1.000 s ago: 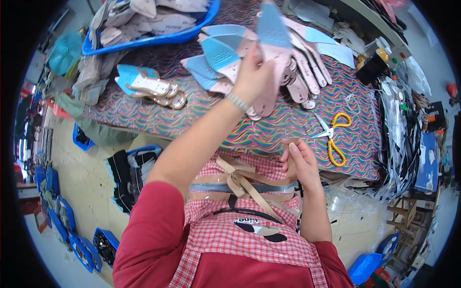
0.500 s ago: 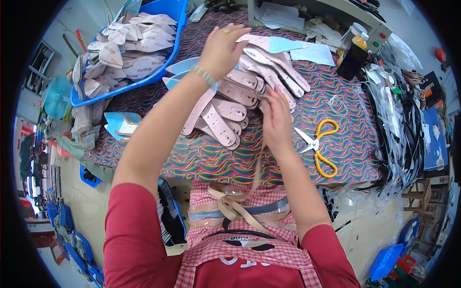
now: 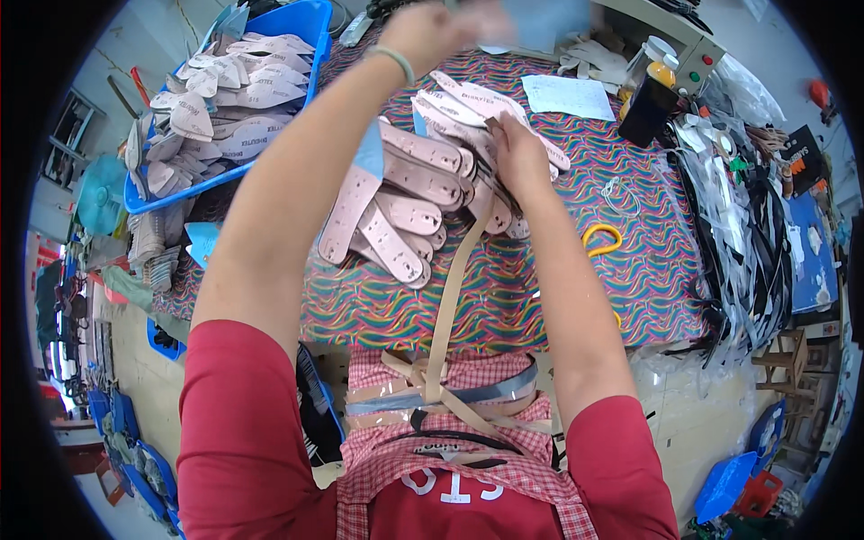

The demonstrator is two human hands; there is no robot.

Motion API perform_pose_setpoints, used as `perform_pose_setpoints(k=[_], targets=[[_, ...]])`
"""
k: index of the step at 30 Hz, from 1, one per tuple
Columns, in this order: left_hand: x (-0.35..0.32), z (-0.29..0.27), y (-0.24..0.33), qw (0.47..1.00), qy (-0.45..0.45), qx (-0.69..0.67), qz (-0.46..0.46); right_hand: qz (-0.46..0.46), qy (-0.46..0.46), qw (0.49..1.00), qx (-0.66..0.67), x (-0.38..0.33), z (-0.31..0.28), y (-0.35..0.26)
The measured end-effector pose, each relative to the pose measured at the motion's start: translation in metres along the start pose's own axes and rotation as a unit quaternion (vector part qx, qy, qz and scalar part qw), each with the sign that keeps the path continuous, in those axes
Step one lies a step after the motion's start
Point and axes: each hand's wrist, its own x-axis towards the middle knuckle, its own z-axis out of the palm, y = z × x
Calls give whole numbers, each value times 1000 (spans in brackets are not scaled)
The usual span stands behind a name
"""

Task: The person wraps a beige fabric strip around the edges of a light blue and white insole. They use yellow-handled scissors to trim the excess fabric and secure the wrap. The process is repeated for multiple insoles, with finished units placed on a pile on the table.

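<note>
My left hand is raised at the far edge of the table, closed on an insole with a light blue end, smeared by motion. My right hand lies on the right-hand pile of pale pink insoles, its fingers pressed together on a tan strap. The strap runs from the front of my checked apron up to that hand; its far end is partly hidden. Left of it a second pile of insoles fans out on the patterned cloth. My right forearm mostly covers the yellow-handled scissors.
A blue bin full of insole pieces stands at the back left. A white sheet, a black container and a loop of pale cord lie to the right. Bundled black and white strips hang along the right edge.
My left hand has lifted the blue-ended insole away from the pile, up and to the far side. My right hand stays at the pile, and the tan strap now stretches straighter toward it.
</note>
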Motion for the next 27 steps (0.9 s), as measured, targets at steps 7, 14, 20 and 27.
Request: perform_pose_setpoints(k=[7, 14, 20, 27], targets=[[-129, -129, 26, 820, 19, -571, -44, 132, -43, 809, 571, -96, -121, -76], [-355, -51, 62, 827, -82, -547, -103, 73, -227, 891, 386, -212, -106, -147], [-403, -35, 42, 671, -48, -669, -317, 181, -244, 834, 461, -222, -70, -164], [-393, -61, 40, 595, 0, -730, -337, 269, -176, 719, 616, -217, -53, -183]])
